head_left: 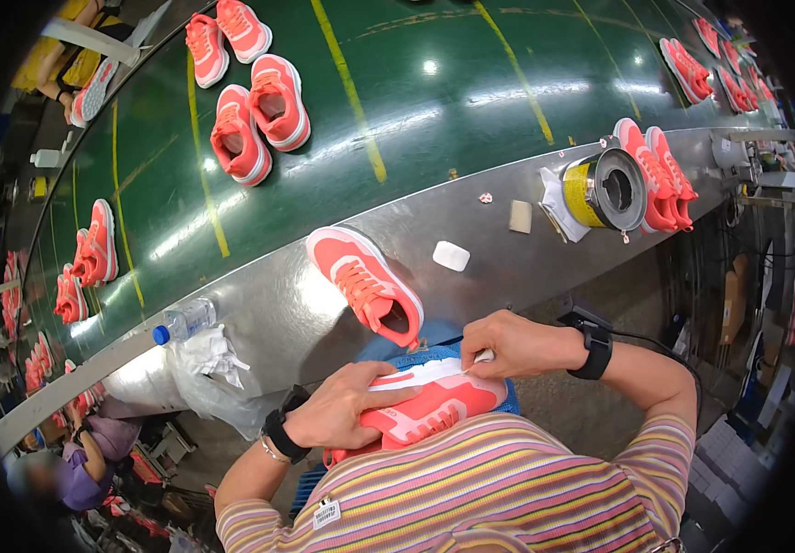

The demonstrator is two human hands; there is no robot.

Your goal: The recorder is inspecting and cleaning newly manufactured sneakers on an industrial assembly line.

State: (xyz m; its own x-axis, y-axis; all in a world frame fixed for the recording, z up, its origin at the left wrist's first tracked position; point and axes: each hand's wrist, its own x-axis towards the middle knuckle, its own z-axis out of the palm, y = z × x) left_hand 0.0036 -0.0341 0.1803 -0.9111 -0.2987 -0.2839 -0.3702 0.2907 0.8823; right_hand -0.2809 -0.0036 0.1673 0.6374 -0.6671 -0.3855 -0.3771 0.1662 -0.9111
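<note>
A coral sneaker (pixel 443 405) with a white sole lies on its side across my lap, over blue fabric. My left hand (pixel 347 405) grips it near the heel end, with thumb and fingers spread over the upper and sole edge. Toward the toe, my right hand (pixel 522 343) pinches a small white piece (pixel 484 356) against the sole's edge; its kind I cannot make out. A second coral sneaker (pixel 365 281) stands upright on the metal ledge (pixel 273 318) just beyond my hands, its heel toward me.
The green conveyor belt (pixel 425 101) with yellow lines carries several coral sneakers. On the ledge are a white block (pixel 451 256), a beige block (pixel 520 217), a metal can (pixel 611 189), a sneaker pair (pixel 660 180) and a water bottle (pixel 190 320). A person (pixel 93 452) sits at lower left.
</note>
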